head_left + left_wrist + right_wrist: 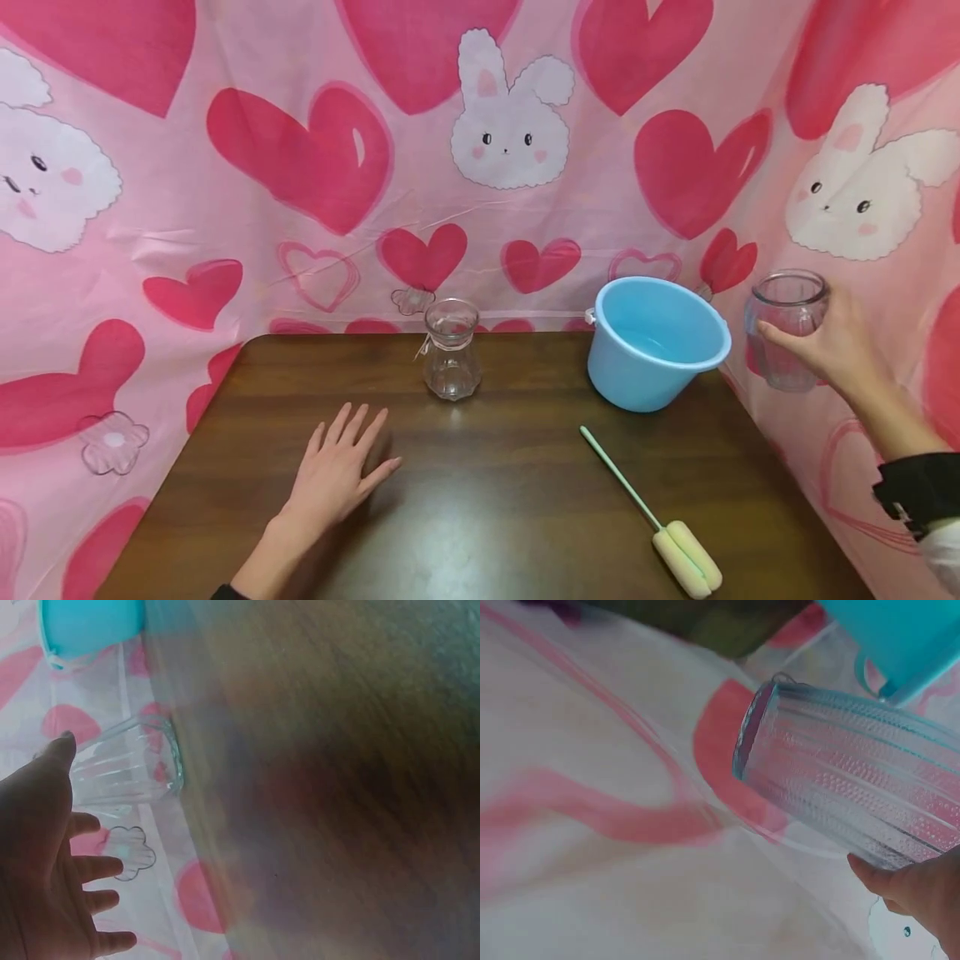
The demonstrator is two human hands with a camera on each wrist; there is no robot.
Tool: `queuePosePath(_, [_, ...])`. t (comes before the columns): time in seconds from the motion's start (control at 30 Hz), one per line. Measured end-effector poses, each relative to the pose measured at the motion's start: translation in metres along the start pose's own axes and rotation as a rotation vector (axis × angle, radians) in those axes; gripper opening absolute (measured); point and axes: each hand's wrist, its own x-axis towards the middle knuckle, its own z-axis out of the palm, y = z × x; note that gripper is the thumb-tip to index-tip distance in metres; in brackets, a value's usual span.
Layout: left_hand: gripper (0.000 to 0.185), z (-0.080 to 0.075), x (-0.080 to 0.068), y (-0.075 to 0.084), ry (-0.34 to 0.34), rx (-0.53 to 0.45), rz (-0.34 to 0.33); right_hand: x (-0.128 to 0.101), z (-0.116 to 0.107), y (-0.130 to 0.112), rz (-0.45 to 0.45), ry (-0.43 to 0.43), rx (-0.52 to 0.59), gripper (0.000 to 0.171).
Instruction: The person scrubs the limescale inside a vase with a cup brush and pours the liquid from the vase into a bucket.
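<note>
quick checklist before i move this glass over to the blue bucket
1. Hold on the ribbed glass jar: right hand wraps its side, grip looks firm: ok.
2. Jar upright: ok in the head view.
3. Jar supported from below: not ok, it hangs in the air past the table's right edge.
4. Blue bucket stable: stands upright on the table, water at the bottom: ok.
5. Path from jar to bucket: nothing between them: ok.
6. Left hand out of the way: lies flat on the table, far from the bucket: ok. The sponge brush and glass vase also lie off the path.
</note>
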Motion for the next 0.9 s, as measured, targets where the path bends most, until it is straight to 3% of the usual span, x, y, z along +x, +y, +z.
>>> queuePosePath(0.1, [0.074,0.000,0.000,0.002,0.006,-0.006,0.000,0.014,0.001,-0.003,-0.062,-0.009,-0.036,0.104])
queuePosePath(0.23, [0.074,0.001,-0.002,0.004,0.017,-0.008,0.015,0.020,0.007,-0.007,-0.129,-0.033,-0.174,0.112])
queuePosePath(0.43, [0.074,0.003,-0.002,0.004,0.028,-0.010,0.020,0.024,0.023,-0.016,-0.368,0.003,-0.470,0.117])
queuePosePath(0.57, [0.075,0.005,-0.003,0.003,0.033,-0.014,0.021,0.025,0.031,-0.023,-0.519,-0.045,-0.621,0.124])
queuePosePath(0.73, [0.075,0.005,-0.002,0.003,0.018,-0.008,0.024,0.028,0.035,-0.025,-0.773,-0.012,-0.693,0.126])
queuePosePath(0.9, [0.075,0.006,-0.002,0.004,0.023,-0.014,0.029,0.028,0.035,-0.024,-0.841,0.031,-0.714,0.128])
